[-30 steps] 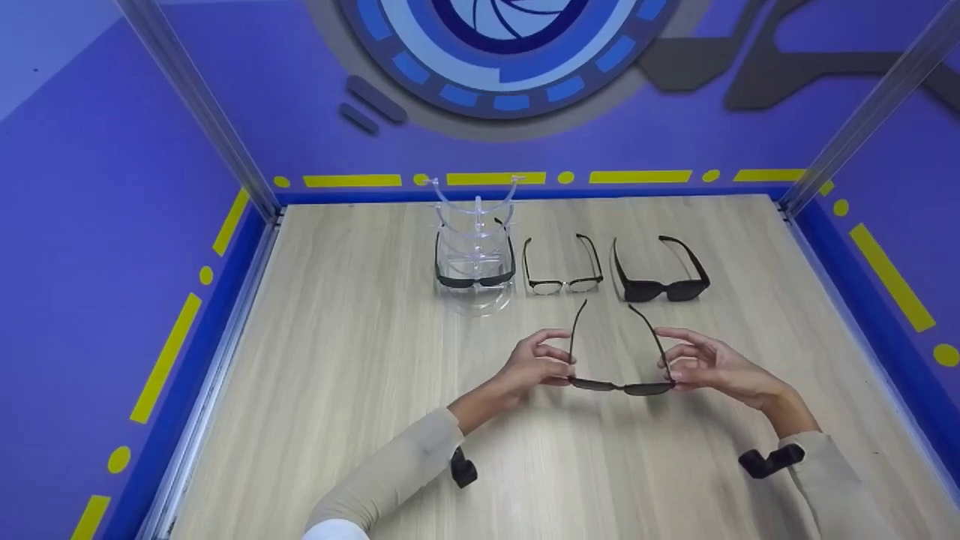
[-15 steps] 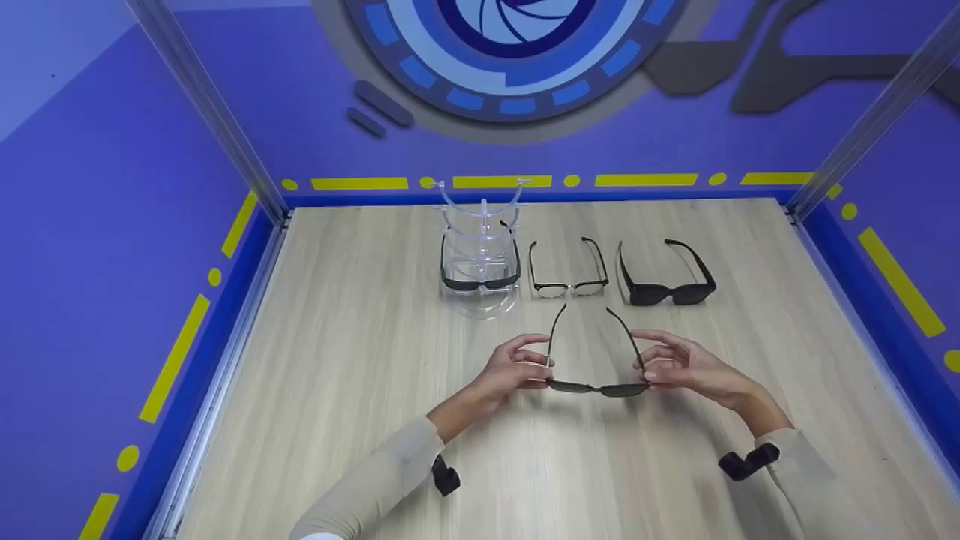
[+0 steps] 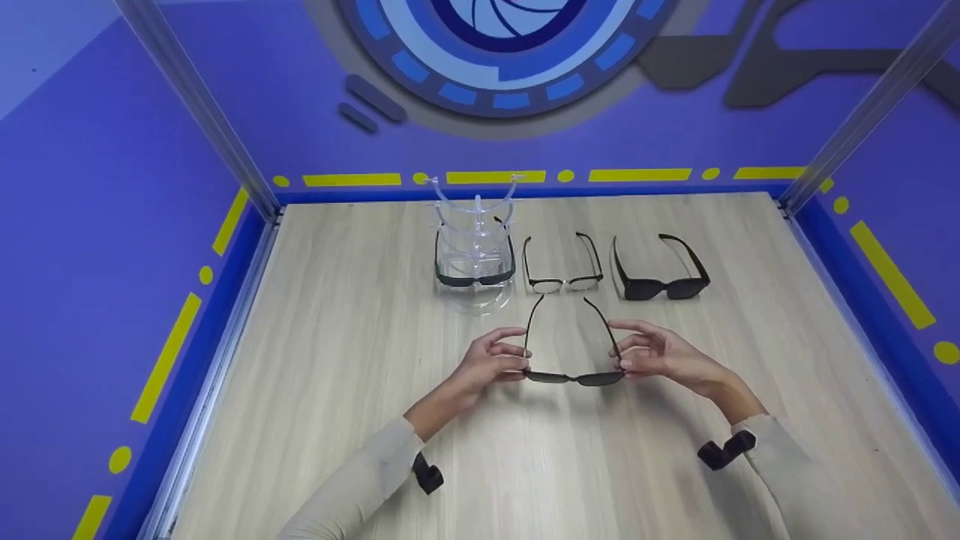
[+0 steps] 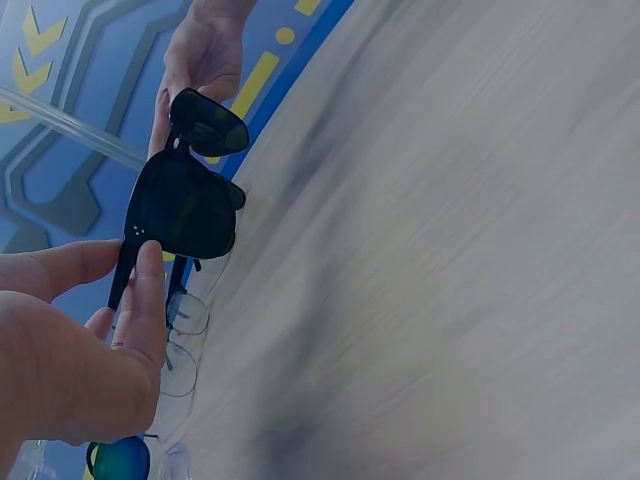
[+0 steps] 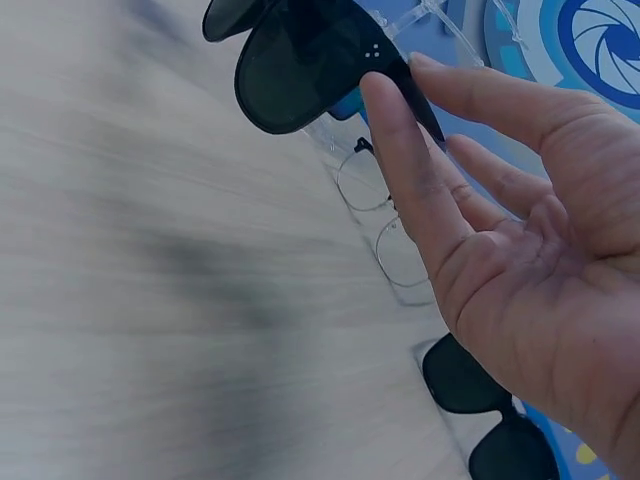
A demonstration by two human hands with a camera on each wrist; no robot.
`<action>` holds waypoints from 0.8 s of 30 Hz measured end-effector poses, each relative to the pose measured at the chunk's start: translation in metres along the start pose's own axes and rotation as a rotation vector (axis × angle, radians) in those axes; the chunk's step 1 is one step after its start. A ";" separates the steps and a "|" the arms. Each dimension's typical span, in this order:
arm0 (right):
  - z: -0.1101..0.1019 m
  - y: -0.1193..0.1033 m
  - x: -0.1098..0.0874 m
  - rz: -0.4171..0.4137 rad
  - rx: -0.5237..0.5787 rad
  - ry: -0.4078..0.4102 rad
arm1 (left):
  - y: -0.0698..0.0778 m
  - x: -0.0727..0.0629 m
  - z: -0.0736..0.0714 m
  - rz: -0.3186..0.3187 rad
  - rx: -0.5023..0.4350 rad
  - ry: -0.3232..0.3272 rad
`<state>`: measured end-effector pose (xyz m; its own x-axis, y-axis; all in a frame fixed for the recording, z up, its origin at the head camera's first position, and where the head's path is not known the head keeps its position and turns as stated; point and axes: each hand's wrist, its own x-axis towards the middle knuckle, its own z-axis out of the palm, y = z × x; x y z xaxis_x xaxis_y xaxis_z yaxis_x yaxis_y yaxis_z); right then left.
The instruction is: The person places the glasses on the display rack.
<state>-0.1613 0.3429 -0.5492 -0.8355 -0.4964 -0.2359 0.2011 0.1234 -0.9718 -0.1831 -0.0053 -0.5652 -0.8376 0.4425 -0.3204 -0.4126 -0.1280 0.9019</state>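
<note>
A pair of black sunglasses [image 3: 574, 378] with unfolded temples is held above the table, its lenses toward the person. My left hand [image 3: 487, 361] pinches it at the left hinge, and my right hand [image 3: 660, 356] pinches it at the right hinge. In the left wrist view the dark lens [image 4: 185, 205] shows close to the thumb and fingers. The right wrist view shows the other dark lens [image 5: 295, 70] beside the right thumb. Past the hands stands a clear acrylic glasses stand [image 3: 478, 225], with dark sunglasses [image 3: 474, 280] on a low tier.
Clear-lens eyeglasses [image 3: 564, 285] rest on the wooden table [image 3: 337, 315] right of the stand. Further right lie thick black sunglasses [image 3: 666, 289]. Blue printed panels [image 3: 300, 112] enclose the back and sides, with metal posts [image 3: 202, 105] at the corners.
Both hands have carried the held sunglasses leftward across the table, gripping them the same way. The stand and the other glasses keep their places; the head view has shifted slightly.
</note>
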 end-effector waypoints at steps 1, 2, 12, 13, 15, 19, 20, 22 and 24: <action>0.001 -0.001 0.002 0.000 -0.004 0.000 | 0.001 -0.001 -0.002 0.004 0.002 0.004; 0.002 -0.002 0.004 0.001 -0.006 0.000 | 0.001 -0.001 -0.004 0.008 0.004 0.008; 0.011 -0.013 0.025 -0.005 0.032 -0.004 | 0.016 -0.005 -0.019 0.038 -0.009 0.052; 0.012 -0.014 0.027 -0.010 0.036 -0.010 | 0.017 -0.006 -0.020 0.039 -0.005 0.054; 0.014 -0.015 0.030 -0.017 0.044 -0.021 | 0.019 -0.008 -0.023 0.039 0.001 0.058; 0.018 -0.018 0.038 -0.022 0.047 -0.036 | 0.024 -0.011 -0.030 0.042 0.003 0.069; 0.019 -0.020 0.040 -0.020 0.049 -0.037 | 0.025 -0.011 -0.031 0.042 0.001 0.074; 0.020 -0.022 0.044 -0.016 0.047 -0.036 | 0.028 -0.012 -0.034 0.044 0.002 0.085; 0.022 -0.025 0.048 -0.018 0.053 -0.037 | 0.031 -0.012 -0.037 0.042 0.007 0.098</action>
<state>-0.1952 0.2966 -0.5363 -0.8202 -0.5293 -0.2171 0.2136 0.0688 -0.9745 -0.1987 -0.0473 -0.5442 -0.8853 0.3480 -0.3084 -0.3738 -0.1383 0.9171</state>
